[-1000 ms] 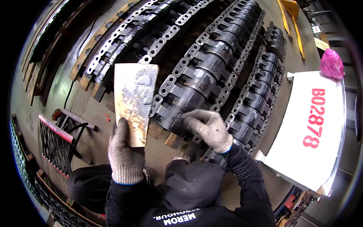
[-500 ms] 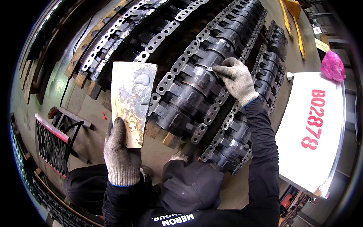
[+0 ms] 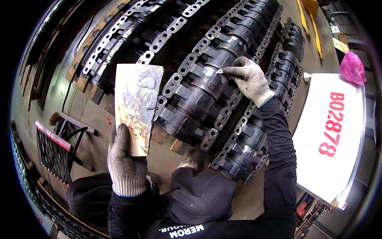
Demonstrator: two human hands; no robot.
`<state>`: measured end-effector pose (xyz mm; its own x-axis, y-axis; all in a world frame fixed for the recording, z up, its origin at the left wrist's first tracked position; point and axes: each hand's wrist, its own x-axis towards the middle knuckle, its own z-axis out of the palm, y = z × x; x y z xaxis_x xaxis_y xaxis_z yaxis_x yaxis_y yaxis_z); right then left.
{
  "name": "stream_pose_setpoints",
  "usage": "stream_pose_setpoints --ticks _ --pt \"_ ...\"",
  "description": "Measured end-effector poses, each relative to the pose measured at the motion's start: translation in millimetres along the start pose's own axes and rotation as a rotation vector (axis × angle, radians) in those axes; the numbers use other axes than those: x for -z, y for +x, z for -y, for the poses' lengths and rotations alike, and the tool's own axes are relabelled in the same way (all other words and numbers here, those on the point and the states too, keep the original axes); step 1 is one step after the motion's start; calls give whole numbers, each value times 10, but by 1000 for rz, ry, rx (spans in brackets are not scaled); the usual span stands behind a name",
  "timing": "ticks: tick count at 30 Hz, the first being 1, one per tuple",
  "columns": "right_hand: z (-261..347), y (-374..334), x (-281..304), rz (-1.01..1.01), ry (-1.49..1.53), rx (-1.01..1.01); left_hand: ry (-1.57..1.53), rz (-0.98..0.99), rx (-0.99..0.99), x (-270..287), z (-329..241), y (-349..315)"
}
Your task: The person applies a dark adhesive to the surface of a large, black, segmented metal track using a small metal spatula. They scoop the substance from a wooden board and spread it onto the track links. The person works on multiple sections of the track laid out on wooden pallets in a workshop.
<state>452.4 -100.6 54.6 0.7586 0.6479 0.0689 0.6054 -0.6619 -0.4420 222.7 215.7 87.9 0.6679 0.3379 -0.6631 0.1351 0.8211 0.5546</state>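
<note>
My left hand [image 3: 126, 169], in a knitted work glove, grips the lower end of a worn, pale board [image 3: 135, 115]. A dab of grey putty [image 3: 148, 83] sits near its top, amid grey smears. My right hand [image 3: 251, 81], gloved too, pinches a small metal blade [image 3: 219, 71]; only its bright pointed tip shows, the rest hidden in the fingers. That tip is at the dark cylindrical surface of a black track chain [image 3: 193, 99] with silver, two-holed link plates along both sides. I cannot tell whether the blade touches it.
Another track chain [image 3: 131, 40] lies left, and a shorter one [image 3: 284, 63] right. Wooden blocks [image 3: 181, 146] support the middle chain. A white panel with red marking [image 3: 326, 131] stands right, a pink bundle [image 3: 352, 68] at its corner. A mesh-covered step [image 3: 55, 151] stands left.
The view has shifted slightly. My right hand and the blade have moved only a little over the chain; my left hand keeps the board almost in place.
</note>
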Motion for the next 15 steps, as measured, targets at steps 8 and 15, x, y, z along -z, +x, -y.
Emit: stream_pose_setpoints --ticks 8,15 --pt "-7 -22 5 0 -17 19 -20 -4 -4 30 10 4" --pt "-18 -33 -13 -16 1 21 -17 16 2 4 -4 -23"
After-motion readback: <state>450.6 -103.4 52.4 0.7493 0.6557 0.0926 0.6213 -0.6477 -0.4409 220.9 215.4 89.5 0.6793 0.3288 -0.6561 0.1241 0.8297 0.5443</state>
